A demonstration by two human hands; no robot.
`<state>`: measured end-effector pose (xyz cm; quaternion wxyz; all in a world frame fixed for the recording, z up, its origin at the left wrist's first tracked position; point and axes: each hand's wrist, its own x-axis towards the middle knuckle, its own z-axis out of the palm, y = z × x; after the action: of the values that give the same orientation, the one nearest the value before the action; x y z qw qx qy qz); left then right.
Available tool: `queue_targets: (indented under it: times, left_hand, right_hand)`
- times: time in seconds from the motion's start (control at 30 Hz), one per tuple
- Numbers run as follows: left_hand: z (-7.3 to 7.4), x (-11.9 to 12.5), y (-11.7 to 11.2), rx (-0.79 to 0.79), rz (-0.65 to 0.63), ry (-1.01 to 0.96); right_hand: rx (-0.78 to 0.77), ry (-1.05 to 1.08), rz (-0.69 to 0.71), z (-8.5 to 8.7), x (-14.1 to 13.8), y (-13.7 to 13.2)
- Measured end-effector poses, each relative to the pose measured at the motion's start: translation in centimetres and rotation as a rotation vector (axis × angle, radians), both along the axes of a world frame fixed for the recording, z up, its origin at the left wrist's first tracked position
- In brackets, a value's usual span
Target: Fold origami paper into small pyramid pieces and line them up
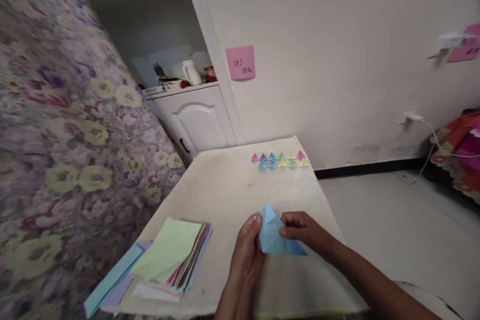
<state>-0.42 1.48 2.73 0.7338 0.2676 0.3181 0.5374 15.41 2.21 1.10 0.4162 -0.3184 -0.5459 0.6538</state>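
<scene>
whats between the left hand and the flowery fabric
In the head view, a stack of coloured paper, pale green on top, lies between the left hand and the flowery fabric, with light blue paper and purple paper on its fabric side.

1 head view, forward-down across table point(225, 185)

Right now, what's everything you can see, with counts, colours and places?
Sheet: 1, light blue, in hands
Folded pieces: about 11, multicoloured, table's far right
Paper stack: 1, green topped, near left
Loose papers: several, turquoise, purple, beside stack
Table: 1, cream, centre
Notes: 2, pink, on wall
Wall: 1, whitish, behind
Curtain: 1, floral purple, left
Cabinet: 1, white, back left
Jug: 1, white, on cabinet
Clutter: several, mixed, around jug
Plugs: 2, white, right wall
Cloth: 1 heap, reddish, far right
Floor: 1, grey, right
Left hand: 1, bare, holding sheet
Right hand: 1, bare, at sheet
</scene>
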Motion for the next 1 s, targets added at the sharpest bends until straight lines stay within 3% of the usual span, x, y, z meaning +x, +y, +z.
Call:
queue_targets:
  times: [0.17, 0.37, 0.6, 0.73, 0.87, 1.0]
  left_hand:
    - [-0.9, 0.7, 0.0, 0.004, 0.089, 0.12]
    - [-2.1, -0.2, 0.3, 0.117, 0.213, 0.494]
    - [-0.8, -0.9, -0.1, 0.308, 0.132, 0.73]
    - [-0.7, -0.6, -0.5, 0.314, 0.085, 0.77]
    - [-1.4, -0.3, -0.4, 0.193, 0.058, 0.693]
    - [-1.4, 0.3, -0.4, 0.081, 0.108, 0.565]
  right_hand:
    - [0.051, -0.015, 0.021, 0.0, 0.0, -0.1]
    - [0.101, -0.169, -0.035, 0.1, 0.0, 0.0]
    - [0.198, -0.405, -0.17, 0.2, 0.1, 0.1]
    - [0.327, -0.58, -0.231, 0.5, -0.1, -0.2]
    - [0.507, -0.747, -0.309, 0.5, -0.3, -0.4]
    - [0.505, -0.781, -0.376, 0.5, -0.3, -0.4]
